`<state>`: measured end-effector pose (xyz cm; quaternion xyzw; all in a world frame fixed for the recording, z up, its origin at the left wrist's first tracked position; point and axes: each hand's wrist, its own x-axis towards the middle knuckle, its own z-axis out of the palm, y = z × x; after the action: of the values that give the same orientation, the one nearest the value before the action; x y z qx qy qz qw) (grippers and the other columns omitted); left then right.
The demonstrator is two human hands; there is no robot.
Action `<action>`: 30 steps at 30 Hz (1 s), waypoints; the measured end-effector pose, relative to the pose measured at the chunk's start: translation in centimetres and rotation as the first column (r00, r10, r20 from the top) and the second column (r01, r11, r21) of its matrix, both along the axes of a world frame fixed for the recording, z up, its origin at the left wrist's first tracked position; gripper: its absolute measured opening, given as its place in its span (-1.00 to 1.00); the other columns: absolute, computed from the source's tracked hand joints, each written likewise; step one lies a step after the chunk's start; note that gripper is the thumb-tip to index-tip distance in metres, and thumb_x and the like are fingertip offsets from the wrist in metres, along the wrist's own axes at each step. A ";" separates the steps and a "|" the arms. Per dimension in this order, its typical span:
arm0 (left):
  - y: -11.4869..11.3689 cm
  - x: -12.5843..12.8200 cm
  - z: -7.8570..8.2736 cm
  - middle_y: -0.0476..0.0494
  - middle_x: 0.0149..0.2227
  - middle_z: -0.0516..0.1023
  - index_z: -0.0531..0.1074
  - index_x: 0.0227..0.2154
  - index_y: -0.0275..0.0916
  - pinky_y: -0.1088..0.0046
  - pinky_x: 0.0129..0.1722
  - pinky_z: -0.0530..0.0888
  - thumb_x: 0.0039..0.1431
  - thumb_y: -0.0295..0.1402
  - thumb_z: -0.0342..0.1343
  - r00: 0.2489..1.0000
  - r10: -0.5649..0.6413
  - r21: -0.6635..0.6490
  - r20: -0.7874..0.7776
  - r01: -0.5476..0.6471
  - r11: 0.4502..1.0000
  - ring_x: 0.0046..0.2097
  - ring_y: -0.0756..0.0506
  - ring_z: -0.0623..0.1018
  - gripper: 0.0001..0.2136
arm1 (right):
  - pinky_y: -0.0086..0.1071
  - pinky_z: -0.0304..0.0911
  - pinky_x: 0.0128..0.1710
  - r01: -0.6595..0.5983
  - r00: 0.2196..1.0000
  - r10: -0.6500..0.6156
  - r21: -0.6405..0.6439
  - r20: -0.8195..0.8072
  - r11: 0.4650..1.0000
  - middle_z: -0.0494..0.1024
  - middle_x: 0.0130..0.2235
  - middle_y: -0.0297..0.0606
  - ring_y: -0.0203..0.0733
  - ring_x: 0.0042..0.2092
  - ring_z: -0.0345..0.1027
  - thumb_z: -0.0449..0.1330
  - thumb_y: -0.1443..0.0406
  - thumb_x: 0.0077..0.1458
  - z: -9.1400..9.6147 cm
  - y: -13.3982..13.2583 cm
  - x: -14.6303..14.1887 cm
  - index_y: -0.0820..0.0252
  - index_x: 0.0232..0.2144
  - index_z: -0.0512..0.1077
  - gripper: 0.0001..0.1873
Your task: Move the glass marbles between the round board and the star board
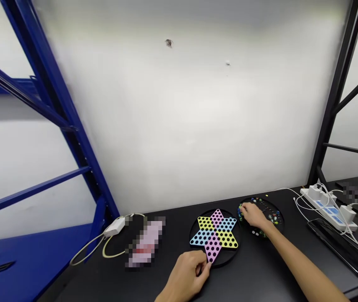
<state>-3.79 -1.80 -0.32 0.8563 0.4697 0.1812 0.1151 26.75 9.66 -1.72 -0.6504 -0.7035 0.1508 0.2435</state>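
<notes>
A star-shaped Chinese checkers board (215, 233) in pink, yellow and light blue, dotted with dark holes, lies in a round black rim. My left hand (189, 270) is curled closed at its near pink point, thumb and fingers against the tip. To the right is a round black tray (282, 216) with many small glass marbles (273, 217) in it. My right hand (254, 216) reaches into this tray from the right, fingers pinched together among blue and green marbles at its left side. What the fingertips hold is too small to make out.
A white power strip (330, 209) with plugs and tangled cables stands at right, beside a black phone-like slab (342, 246). Left of the board lie a blurred pinkish packet (147, 243) and a white adapter (115, 227) with a cable. A white wall (191, 126) rises behind the black table.
</notes>
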 end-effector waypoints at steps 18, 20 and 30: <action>-0.2 0.2 0.5 0.08 -0.59 0.29 0.14 -0.62 -0.21 0.49 -0.46 0.09 0.15 -0.33 -0.01 1.000 0.021 -0.031 0.010 -0.021 0.999 -0.52 0.06 0.22 -0.74 | -0.34 0.17 -0.21 -0.042 0.999 0.044 -0.135 0.012 0.990 0.56 -0.20 -0.12 -0.10 -0.16 0.42 -0.10 0.18 0.29 0.2 -0.9 -0.6 0.17 -0.30 0.33 -0.72; -0.2 0.2 0.6 0.08 -0.60 0.28 0.14 -0.62 -0.21 0.48 -0.46 0.09 0.15 -0.34 -0.01 1.000 0.022 -0.030 0.017 -0.022 0.999 -0.53 0.06 0.21 -0.74 | -0.38 0.15 -0.23 -0.017 0.996 0.009 -0.086 -0.094 0.996 0.54 -0.27 -0.19 -0.15 -0.22 0.39 -0.11 0.17 0.28 -0.2 -0.7 0.4 0.14 -0.36 0.29 -0.72; -0.1 0.0 0.2 0.07 -0.59 0.28 0.16 -0.63 -0.21 0.47 -0.46 0.09 0.16 -0.32 -0.01 0.999 0.024 -0.022 0.026 -0.023 0.999 -0.52 0.04 0.21 -0.73 | -0.27 0.14 -0.20 -0.089 0.936 0.155 -0.215 0.315 0.972 0.55 -0.11 0.00 0.04 -0.09 0.44 -0.06 0.23 0.27 1.1 -3.3 -0.6 0.19 -0.11 0.34 -0.74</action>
<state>-3.84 -1.86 -0.15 0.8470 0.4800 0.1889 0.1285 26.14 6.35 -0.62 -0.6424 -0.7548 0.1241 0.0468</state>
